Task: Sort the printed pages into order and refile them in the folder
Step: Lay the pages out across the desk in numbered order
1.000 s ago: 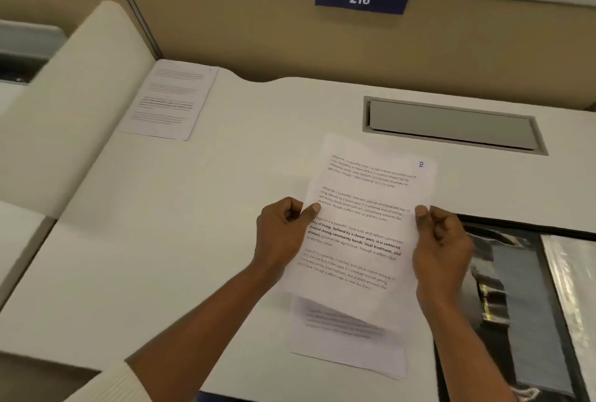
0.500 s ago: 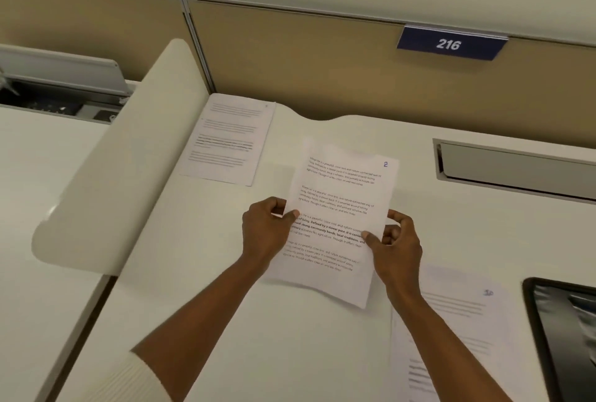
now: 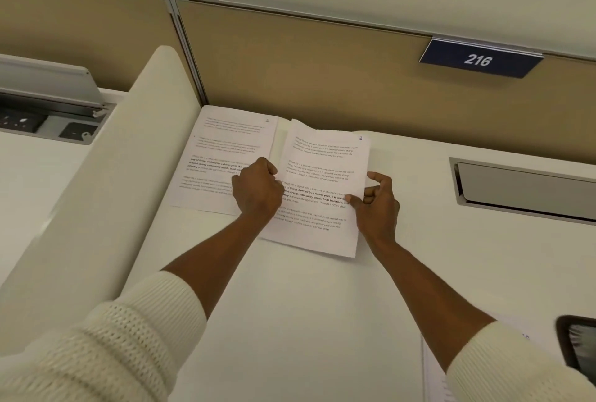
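A printed page marked 2 point(image 3: 325, 169) is held low over the white desk point(image 3: 306, 321), right beside a page marked 1 point(image 3: 222, 156) that lies flat in the far left corner. My left hand point(image 3: 258, 190) grips the left edge of page 2 and overlaps page 1's right edge. My right hand point(image 3: 375, 201) pinches page 2's right edge between thumb and fingers. More printed pages point(image 3: 435, 369) show at the bottom right, mostly under my right sleeve. A dark folder point(image 3: 577, 346) peeks in at the right edge.
A tan partition wall point(image 3: 306, 62) with a blue 216 sign point(image 3: 477, 59) backs the desk. A white curved divider point(image 3: 106, 182) runs along the left. A grey cable hatch point(image 3: 529, 188) is set into the desk at right.
Both hands have carried page 2 away from me and to the left, up beside page 1. The view has swung left, so the folder and the remaining pages are now at the bottom right edge.
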The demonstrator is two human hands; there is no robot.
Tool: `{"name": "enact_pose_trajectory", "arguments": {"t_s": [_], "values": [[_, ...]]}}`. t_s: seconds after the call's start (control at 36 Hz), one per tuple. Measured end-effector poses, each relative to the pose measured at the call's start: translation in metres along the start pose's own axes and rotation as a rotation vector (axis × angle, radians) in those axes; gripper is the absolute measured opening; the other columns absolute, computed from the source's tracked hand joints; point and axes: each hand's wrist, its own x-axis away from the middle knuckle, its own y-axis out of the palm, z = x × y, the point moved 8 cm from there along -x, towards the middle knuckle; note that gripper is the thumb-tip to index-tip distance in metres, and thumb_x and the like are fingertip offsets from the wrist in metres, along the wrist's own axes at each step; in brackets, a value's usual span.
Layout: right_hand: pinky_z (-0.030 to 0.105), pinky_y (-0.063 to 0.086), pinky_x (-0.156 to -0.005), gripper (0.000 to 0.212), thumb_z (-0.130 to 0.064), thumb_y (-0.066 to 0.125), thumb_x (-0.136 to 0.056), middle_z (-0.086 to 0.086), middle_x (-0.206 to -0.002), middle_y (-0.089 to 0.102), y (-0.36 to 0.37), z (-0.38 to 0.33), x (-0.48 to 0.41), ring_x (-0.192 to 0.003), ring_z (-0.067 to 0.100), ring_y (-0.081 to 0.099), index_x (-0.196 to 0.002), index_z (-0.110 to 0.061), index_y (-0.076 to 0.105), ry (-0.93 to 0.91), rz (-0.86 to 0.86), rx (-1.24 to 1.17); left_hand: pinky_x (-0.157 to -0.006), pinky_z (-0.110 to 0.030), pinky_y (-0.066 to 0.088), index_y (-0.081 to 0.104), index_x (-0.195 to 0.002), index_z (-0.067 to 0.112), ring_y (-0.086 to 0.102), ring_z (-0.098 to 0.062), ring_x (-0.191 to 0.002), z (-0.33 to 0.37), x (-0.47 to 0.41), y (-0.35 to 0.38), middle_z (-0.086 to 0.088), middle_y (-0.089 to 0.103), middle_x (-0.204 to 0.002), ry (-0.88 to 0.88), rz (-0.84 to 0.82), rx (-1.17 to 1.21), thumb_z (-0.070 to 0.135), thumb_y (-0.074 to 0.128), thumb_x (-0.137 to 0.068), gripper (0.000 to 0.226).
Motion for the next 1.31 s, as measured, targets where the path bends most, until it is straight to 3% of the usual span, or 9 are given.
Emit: {"name": "enact_pose_trajectory", "arguments": {"t_s": [0.17,0.42,0.58,0.69,0.86,1.06,1.25,1.31], "values": [[0.029,0.049,-0.077,0.063,-0.014,0.088,-0.083,-0.002,-0.088,0.067,0.023,0.002,-0.029,-0.082,0.019,0.066,-0.135,-0.018,0.052,-0.019,-0.012,0.041,-0.099,-0.034,0.040,0.070,-0.100,0.023,0.061,-0.017,-0.079,0.002,-0.026,0.010,0.001,0.075,-0.091,0.011,0.022,-0.101,0.020,0.082,-0.087,0.018],[0.036,0.055,-0.084,0.066,-0.021,0.089,-0.082,-0.001,-0.097,0.067,0.046,0.012,-0.049,-0.087,0.019,0.066,-0.135,-0.018,0.050,-0.054,-0.038,0.144,-0.096,-0.039,0.041,0.071,-0.102,0.017,0.065,-0.022,-0.089,0.011,-0.041,0.016,-0.002,0.072,-0.094,0.115,0.043,-0.249,0.017,0.079,-0.087,0.016],[0.030,0.052,-0.086,0.063,-0.020,0.089,-0.082,0.004,-0.124,0.060,0.050,0.008,-0.047,-0.096,0.012,0.058,-0.133,-0.016,0.053,-0.119,-0.013,0.204,-0.093,-0.042,0.045,0.075,-0.095,0.016,0.062,-0.024,-0.093,0.011,-0.044,0.018,-0.003,0.070,-0.093,0.137,0.075,-0.306,0.017,0.080,-0.085,0.012],[0.044,0.057,-0.089,0.063,-0.025,0.089,-0.081,0.008,-0.127,0.056,0.050,0.010,-0.047,-0.108,0.026,0.060,-0.132,-0.015,0.055,-0.153,0.005,0.255,-0.093,-0.041,0.044,0.075,-0.094,0.017,0.062,-0.024,-0.094,0.011,-0.044,0.018,-0.001,0.071,-0.092,0.129,0.055,-0.311,0.019,0.080,-0.085,0.010],[0.048,0.055,-0.093,0.059,-0.029,0.085,-0.086,0.011,-0.129,0.055,0.053,0.012,-0.050,-0.116,0.030,0.057,-0.134,-0.013,0.056,-0.193,-0.033,0.297,-0.092,-0.041,0.042,0.074,-0.091,0.018,0.061,-0.024,-0.093,0.010,-0.045,0.019,-0.001,0.071,-0.089,0.116,0.042,-0.293,0.015,0.078,-0.083,0.009],[0.041,0.055,-0.089,0.052,-0.038,0.077,-0.092,0.010,-0.127,0.057,0.043,0.010,-0.052,-0.112,0.026,0.059,-0.133,-0.013,0.055,-0.170,-0.032,0.260,-0.088,-0.040,0.041,0.072,-0.090,0.016,0.061,-0.025,-0.090,0.016,-0.040,0.014,-0.002,0.070,-0.088,0.159,0.060,-0.243,0.010,0.074,-0.084,0.009],[0.011,0.042,-0.076,0.041,-0.033,0.074,-0.095,0.000,-0.116,0.060,-0.008,0.022,-0.001,-0.094,0.012,0.061,-0.130,-0.018,0.058,-0.139,0.062,0.157,-0.084,-0.035,0.032,0.066,-0.082,0.019,0.059,-0.023,-0.080,0.031,0.005,0.008,0.003,0.068,-0.078,0.258,0.107,-0.083,0.001,0.068,-0.083,0.018],[0.013,0.043,-0.075,0.041,-0.030,0.075,-0.094,-0.004,-0.114,0.060,-0.030,0.031,0.028,-0.092,0.007,0.061,-0.130,-0.022,0.058,-0.123,0.086,0.135,-0.083,-0.033,0.030,0.063,-0.081,0.021,0.058,-0.020,-0.077,0.036,0.034,0.014,0.007,0.066,-0.076,0.296,0.066,-0.060,0.001,0.067,-0.082,0.021]]}}
